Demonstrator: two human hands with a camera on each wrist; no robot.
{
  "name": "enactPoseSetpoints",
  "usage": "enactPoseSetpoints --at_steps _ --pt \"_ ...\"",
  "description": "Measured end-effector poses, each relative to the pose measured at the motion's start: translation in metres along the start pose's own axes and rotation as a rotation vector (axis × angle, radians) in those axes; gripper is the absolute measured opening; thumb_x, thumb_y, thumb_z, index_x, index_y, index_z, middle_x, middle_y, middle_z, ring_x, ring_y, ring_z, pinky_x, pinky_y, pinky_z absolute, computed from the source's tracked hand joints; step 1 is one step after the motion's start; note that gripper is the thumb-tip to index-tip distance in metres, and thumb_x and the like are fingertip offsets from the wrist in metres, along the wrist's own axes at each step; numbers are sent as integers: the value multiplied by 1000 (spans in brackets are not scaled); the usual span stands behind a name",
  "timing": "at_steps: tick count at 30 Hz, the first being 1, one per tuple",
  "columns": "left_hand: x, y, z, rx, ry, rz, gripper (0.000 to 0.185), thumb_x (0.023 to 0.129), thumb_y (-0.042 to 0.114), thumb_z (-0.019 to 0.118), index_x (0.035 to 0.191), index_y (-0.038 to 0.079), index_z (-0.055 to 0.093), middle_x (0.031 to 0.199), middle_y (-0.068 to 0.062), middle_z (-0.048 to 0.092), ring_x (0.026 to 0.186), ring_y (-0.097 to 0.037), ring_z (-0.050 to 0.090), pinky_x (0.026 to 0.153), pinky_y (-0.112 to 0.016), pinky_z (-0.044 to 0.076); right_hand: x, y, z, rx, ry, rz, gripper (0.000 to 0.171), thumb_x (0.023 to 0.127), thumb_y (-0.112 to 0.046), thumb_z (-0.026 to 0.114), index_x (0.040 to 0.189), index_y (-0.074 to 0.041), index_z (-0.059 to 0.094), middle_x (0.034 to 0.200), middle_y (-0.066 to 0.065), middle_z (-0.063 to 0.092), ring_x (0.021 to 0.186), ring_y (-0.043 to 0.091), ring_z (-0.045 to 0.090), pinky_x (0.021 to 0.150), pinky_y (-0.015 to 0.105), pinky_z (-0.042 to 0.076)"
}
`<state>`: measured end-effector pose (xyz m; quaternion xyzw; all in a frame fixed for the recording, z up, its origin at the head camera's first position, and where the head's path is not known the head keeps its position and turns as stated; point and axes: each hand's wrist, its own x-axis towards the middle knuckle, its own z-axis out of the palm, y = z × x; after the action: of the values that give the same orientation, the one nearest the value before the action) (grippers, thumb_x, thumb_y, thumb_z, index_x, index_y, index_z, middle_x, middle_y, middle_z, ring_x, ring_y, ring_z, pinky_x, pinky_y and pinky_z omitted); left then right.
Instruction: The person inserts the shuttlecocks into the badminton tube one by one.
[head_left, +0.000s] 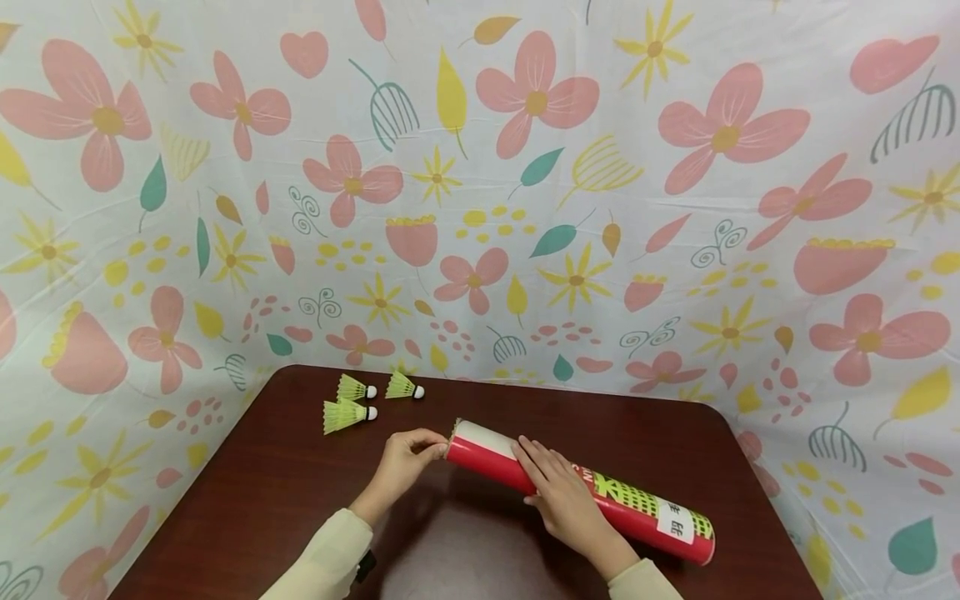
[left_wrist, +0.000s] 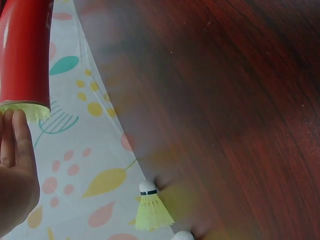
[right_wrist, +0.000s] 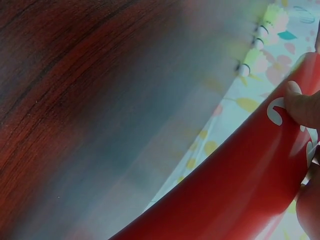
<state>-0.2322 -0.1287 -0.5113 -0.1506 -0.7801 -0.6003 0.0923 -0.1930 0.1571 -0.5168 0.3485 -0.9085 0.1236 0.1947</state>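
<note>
Seen from the head camera: a red shuttlecock tube (head_left: 581, 492) lying on the dark wooden surface (head_left: 262, 500), steadied by the right hand (head_left: 562, 492) pressed over its middle, left hand (head_left: 405, 462) pinching at the open end; three yellow-green shuttlecocks (head_left: 360, 400) already lying out near the far edge, well apart from the tube. From the left wrist: fingertips (left_wrist: 12, 135) touching a yellow skirt (left_wrist: 27, 111) showing at the mouth, apparently another shuttlecock half drawn. From the right wrist: thumb (right_wrist: 302, 107) clamped on the red wall. Number left inside impossible to tell.
</note>
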Motion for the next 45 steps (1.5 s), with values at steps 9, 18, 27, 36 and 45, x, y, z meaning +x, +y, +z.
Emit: enactPoseSetpoints --at_steps 9,18,27,36,45 --pt "4 -5 1 41 -10 135 7 83 12 75 84 5 74 74 -2 70 63 -11 61 54 -23 48 1 0 0 4 -16 23 90 76 -18 81 151 -11 32 150 10 39 136 26 39 106 48 36" --pt "3 15 -2 -11 -75 -36 6 83 1 72 88 -1 75 82 -14 72 71 -25 67 62 -24 52 0 -2 0 30 -28 26 90 76 -15 81 151 -10 31 150 12 39 135 29 40 106 51 35" --pt "1 21 -20 -67 -34 -53 10 85 -4 68 94 -7 72 88 -28 68 76 -33 69 71 -39 57 -2 2 -1 -13 -21 19 92 75 -17 82 151 -11 31 150 11 39 136 27 39 106 49 35" --pt "3 -23 -46 -32 223 -114 14 89 2 67 99 -6 71 92 -27 68 84 -38 67 72 -32 56 -6 2 2 1 -5 22 94 73 -17 83 151 -12 31 149 10 40 135 27 40 104 50 37" --pt "12 -48 -98 202 619 -142 16 90 1 66 103 -6 70 97 -22 69 78 -10 61 60 -7 41 -6 6 1 -41 -10 8 93 76 -18 82 152 -10 29 150 12 39 135 27 40 104 50 38"
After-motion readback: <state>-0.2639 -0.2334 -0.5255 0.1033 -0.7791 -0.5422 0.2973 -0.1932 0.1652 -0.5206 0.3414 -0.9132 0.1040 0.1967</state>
